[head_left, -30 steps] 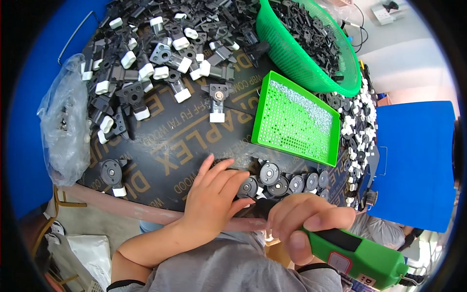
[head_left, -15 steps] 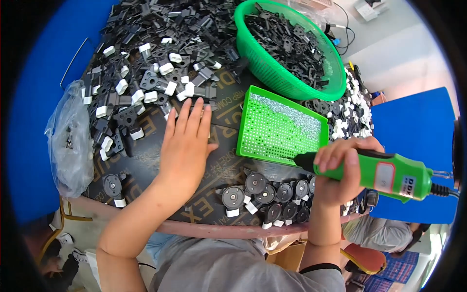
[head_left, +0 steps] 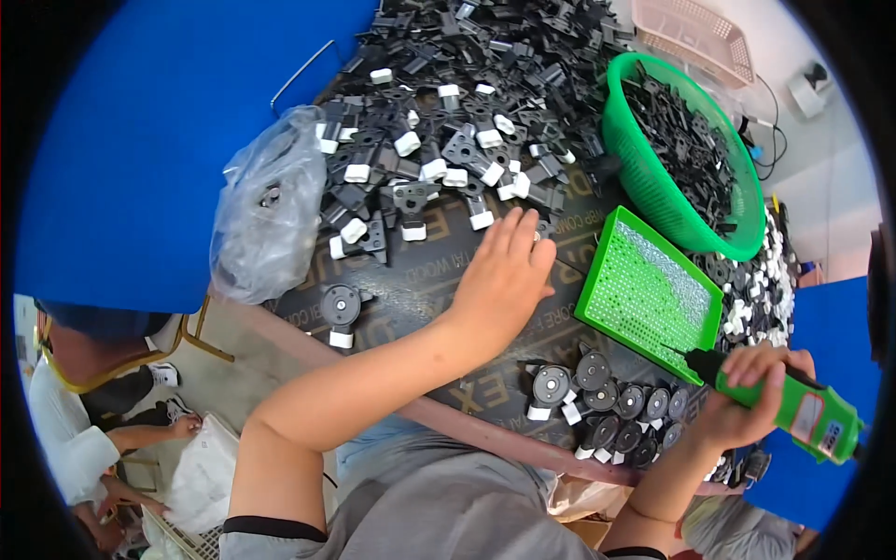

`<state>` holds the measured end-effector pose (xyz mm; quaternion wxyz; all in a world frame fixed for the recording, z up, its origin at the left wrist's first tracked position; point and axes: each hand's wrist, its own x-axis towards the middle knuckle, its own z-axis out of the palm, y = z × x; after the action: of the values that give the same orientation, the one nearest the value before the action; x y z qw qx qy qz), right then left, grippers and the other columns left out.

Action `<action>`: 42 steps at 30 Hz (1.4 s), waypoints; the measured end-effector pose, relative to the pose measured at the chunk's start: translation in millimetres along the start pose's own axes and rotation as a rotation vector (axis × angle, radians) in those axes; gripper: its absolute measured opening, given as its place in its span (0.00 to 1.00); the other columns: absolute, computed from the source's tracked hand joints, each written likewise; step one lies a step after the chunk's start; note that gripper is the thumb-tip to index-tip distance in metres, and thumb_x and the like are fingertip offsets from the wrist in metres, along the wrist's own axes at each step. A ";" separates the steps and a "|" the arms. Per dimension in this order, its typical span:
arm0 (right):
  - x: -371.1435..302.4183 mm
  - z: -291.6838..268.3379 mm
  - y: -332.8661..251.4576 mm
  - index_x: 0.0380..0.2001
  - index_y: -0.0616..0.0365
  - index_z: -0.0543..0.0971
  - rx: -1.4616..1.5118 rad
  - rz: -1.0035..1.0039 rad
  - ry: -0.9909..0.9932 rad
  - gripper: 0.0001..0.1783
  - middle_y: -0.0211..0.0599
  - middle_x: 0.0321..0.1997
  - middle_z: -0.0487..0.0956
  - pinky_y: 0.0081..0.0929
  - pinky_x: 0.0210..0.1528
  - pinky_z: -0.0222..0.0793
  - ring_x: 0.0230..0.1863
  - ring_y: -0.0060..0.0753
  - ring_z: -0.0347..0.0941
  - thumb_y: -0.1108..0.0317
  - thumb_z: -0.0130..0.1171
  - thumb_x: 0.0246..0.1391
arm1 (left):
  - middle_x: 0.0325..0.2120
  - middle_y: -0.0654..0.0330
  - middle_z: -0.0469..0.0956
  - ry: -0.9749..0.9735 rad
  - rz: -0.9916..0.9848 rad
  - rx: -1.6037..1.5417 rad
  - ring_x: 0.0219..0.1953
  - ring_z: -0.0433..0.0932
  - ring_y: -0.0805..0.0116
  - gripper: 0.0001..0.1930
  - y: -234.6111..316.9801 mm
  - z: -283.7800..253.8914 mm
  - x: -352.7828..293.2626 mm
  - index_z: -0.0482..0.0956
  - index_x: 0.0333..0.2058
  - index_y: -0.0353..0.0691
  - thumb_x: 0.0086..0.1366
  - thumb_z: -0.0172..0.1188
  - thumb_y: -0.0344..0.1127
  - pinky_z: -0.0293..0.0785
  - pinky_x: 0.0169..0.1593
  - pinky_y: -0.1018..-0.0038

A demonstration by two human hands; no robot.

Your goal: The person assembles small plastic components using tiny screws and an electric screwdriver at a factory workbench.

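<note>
My left hand (head_left: 504, 280) lies over the dark printed board, fingers stretched toward the near edge of a heap of black plastic parts with white end pieces (head_left: 411, 210). Nothing shows in it, though its palm side is hidden. My right hand (head_left: 751, 397) is wrapped round a green electric screwdriver (head_left: 812, 420). The screwdriver's thin bit points left over the near side of a green perforated tray (head_left: 607, 308). Small silvery screws (head_left: 667, 271) lie along that tray's far side. Several round black assemblies with white ends (head_left: 602, 397) sit between my forearms.
A green basket (head_left: 644, 173) of black parts stands behind the tray. One round assembly (head_left: 342, 303) and a clear plastic bag (head_left: 266, 215) are at the left. White and black pieces (head_left: 770, 271) lie at the right. Another person's hand (head_left: 187, 426) shows at lower left.
The whole view has swung, so the table's contents appear farther right. My left hand's fingers are bent a little more. The screwdriver's bit now shows over the tray.
</note>
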<state>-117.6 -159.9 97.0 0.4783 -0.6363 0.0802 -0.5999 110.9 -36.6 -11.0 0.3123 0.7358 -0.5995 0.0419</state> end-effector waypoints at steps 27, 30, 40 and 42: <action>-14.8 -61.3 -16.6 0.45 0.64 0.66 -0.108 -0.050 0.204 0.15 0.33 0.18 0.66 0.22 0.20 0.60 0.16 0.24 0.62 0.72 0.55 0.58 | 0.42 0.52 0.76 0.562 -0.430 0.351 0.44 0.77 0.55 0.14 -65.7 -215.7 -54.6 0.75 0.46 0.35 0.63 0.50 0.18 0.72 0.49 0.66; -11.9 -51.0 -18.1 0.46 0.63 0.65 -0.117 -0.052 0.271 0.16 0.33 0.18 0.67 0.24 0.19 0.61 0.16 0.26 0.63 0.72 0.56 0.57 | 0.42 0.53 0.77 0.476 -0.315 0.263 0.45 0.78 0.56 0.11 -44.9 -203.5 -24.4 0.77 0.44 0.35 0.65 0.51 0.19 0.72 0.49 0.68; 13.2 -113.9 -39.0 0.34 0.68 0.73 0.676 0.067 -0.769 0.12 0.43 0.19 0.76 0.28 0.17 0.72 0.16 0.32 0.73 0.75 0.66 0.51 | 0.41 0.49 0.78 -0.400 0.595 -0.458 0.48 0.76 0.46 0.12 121.1 0.3 115.8 0.77 0.45 0.37 0.62 0.59 0.27 0.73 0.51 0.57; 7.7 -117.0 -41.8 0.34 0.70 0.76 0.837 0.061 -0.856 0.11 0.45 0.21 0.77 0.29 0.17 0.71 0.15 0.35 0.73 0.76 0.67 0.50 | 0.42 0.49 0.78 -0.486 0.615 -0.369 0.48 0.76 0.46 0.11 166.9 55.3 148.8 0.78 0.44 0.36 0.64 0.59 0.31 0.73 0.51 0.57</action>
<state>-233.6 -202.9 111.1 0.6952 -0.5763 -0.3445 -0.2567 -16.6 -206.6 77.9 0.2613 0.4433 -0.8443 -0.1492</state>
